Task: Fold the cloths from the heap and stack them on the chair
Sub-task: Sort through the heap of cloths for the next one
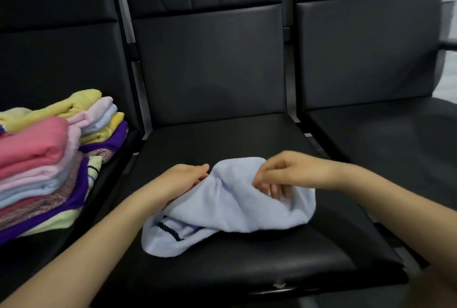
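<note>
I see row of black padded chairs; middle chair [247, 265] directly below my view. Left chair [57, 65] carries stack of folded cloths [47, 159]: pink, yellow, pale blue, purple, speckled layers. Light blue cloth [230, 206] lies crumpled on middle seat, dark stitched trim at near edge. Left hand [184, 176] grip pinching cloth's upper left fold. Right hand [284, 171] grip pinching raised fold at cloth's top, fingers curled into fabric.

Black chairs [212, 139] bearing cloths [230, 206]
</note>
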`<state>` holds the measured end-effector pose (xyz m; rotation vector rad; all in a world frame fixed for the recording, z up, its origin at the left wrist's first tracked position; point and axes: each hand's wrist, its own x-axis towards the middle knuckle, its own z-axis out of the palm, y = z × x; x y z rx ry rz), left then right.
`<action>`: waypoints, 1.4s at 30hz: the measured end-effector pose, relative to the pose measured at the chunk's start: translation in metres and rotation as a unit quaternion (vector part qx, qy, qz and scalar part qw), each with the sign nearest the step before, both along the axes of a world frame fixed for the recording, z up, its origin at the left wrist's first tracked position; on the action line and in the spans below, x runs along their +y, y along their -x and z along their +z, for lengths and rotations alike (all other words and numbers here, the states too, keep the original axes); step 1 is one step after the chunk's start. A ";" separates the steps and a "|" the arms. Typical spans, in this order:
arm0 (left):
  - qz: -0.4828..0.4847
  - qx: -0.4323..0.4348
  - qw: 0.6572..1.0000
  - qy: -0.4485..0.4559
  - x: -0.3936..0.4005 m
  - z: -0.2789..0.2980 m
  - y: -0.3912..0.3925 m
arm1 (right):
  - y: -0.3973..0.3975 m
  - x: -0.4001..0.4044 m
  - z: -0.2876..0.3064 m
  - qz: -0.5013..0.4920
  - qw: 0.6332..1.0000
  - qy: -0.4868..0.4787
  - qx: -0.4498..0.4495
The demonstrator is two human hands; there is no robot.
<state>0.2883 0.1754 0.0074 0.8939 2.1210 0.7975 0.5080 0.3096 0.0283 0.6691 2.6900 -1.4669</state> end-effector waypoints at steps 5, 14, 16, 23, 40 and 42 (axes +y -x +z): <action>0.017 0.125 0.992 -0.017 0.031 -0.006 -0.008 | 0.002 0.023 -0.026 -0.189 0.971 -0.147 0.011; 0.032 -0.036 0.990 -0.135 0.048 -0.018 -0.022 | 0.016 0.025 -0.029 -0.152 0.984 -0.086 -0.024; 0.130 -0.168 0.946 -0.246 0.042 -0.009 -0.017 | 0.012 0.028 -0.025 -0.194 0.979 -0.026 0.058; 0.209 -0.361 0.761 -0.497 0.006 0.026 0.030 | -0.006 0.041 0.003 -0.346 0.844 0.014 0.409; 0.093 0.140 0.984 0.055 -0.007 -0.006 0.049 | -0.002 0.022 -0.019 -0.179 0.971 -0.159 -0.013; 0.097 0.106 0.989 0.024 -0.007 -0.007 0.054 | 0.001 0.024 -0.024 -0.152 0.967 -0.189 -0.077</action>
